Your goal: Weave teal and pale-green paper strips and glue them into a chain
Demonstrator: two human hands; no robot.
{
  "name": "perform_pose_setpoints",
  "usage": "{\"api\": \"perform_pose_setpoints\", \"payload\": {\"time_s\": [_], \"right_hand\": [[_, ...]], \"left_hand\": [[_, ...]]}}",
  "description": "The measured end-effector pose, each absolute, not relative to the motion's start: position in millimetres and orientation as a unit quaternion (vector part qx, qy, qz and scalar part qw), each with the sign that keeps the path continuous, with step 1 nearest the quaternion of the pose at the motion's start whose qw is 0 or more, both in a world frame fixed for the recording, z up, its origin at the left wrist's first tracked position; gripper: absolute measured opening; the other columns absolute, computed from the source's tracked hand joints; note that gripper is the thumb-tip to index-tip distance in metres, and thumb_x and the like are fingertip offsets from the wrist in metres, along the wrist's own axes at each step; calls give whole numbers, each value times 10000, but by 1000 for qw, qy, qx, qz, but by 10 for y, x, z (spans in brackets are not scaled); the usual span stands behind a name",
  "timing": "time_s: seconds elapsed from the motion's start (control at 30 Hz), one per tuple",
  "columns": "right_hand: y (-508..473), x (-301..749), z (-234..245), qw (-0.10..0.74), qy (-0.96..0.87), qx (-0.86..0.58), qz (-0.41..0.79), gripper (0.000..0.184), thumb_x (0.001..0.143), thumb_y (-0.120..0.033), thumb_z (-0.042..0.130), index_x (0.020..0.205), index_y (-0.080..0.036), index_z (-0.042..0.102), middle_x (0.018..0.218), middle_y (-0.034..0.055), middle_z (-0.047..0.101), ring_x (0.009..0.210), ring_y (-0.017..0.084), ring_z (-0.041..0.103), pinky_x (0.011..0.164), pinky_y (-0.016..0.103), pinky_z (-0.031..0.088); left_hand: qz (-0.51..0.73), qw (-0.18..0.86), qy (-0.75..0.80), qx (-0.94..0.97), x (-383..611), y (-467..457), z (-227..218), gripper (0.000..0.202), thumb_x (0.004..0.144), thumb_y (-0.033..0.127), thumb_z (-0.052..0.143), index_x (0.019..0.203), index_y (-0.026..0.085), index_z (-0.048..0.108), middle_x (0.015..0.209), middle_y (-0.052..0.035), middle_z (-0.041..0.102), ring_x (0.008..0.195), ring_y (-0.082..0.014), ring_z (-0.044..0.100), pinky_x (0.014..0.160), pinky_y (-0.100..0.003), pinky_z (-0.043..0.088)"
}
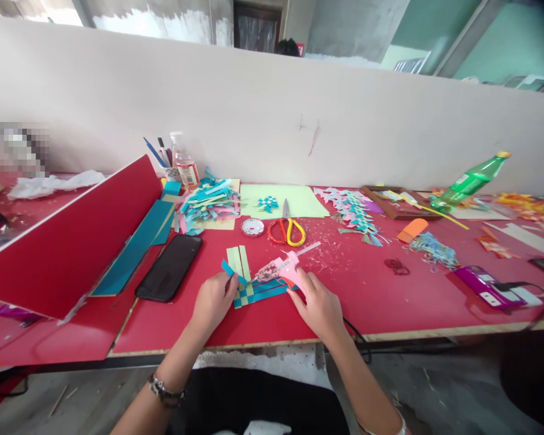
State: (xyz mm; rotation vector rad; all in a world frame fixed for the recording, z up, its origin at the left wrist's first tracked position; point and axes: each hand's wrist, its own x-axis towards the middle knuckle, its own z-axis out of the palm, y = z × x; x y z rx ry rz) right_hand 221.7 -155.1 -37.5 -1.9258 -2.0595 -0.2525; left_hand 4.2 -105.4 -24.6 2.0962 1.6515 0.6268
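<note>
My right hand (321, 302) is closed round the handle of a pink glue gun (278, 269), whose nozzle points left. A clear glue stick (309, 248) sticks out of its back. Under the nozzle lies a small weave of blue and pale green paper strips (242, 295), its loose ends running up and to the right. My left hand (215, 299) is closed at the weave's left side, pinching a blue paper strip (233, 271) that is folded up. Just behind the glue gun rest scissors (287, 229) with one red and one yellow handle.
A black phone (169, 267) and a slanting red board (72, 248) are on the left. Behind are a heap of cut paper strips (211, 202), a plastic bottle (187, 166) and a white lid (252, 227). A green bottle (471, 183) and a purple power strip (489, 288) stand right.
</note>
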Motion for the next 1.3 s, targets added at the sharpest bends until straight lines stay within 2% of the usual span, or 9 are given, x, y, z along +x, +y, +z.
{"api": "perform_pose_setpoints", "payload": {"time_s": [0.43, 0.67, 1.3], "right_hand": [[-1572, 2348, -344, 155, -712, -679, -91, 411, 825, -319, 345, 1191, -148, 419, 983, 99, 580, 826, 185, 575, 570, 233, 453], [-1586, 2425, -315, 142, -701, -693, -96, 409, 834, -315, 319, 1202, -164, 412, 975, 101, 581, 774, 178, 579, 532, 229, 441], [-1620, 2625, -295, 127, -671, -722, -111, 390, 836, -300, 321, 1195, -174, 403, 1009, 86, 576, 797, 180, 579, 541, 238, 434]], "left_hand": [[229, 211, 589, 745, 40, -1049, -247, 382, 834, 343, 304, 630, 146, 560, 646, -67, 643, 580, -146, 586, 553, -216, 393], [230, 216, 587, 746, 40, -1052, -237, 375, 830, 342, 301, 639, 152, 562, 630, -57, 646, 578, -149, 588, 553, -220, 396], [241, 223, 585, 741, 27, -1041, -282, 399, 832, 363, 296, 635, 150, 570, 603, -48, 638, 567, -144, 584, 566, -223, 409]]}}
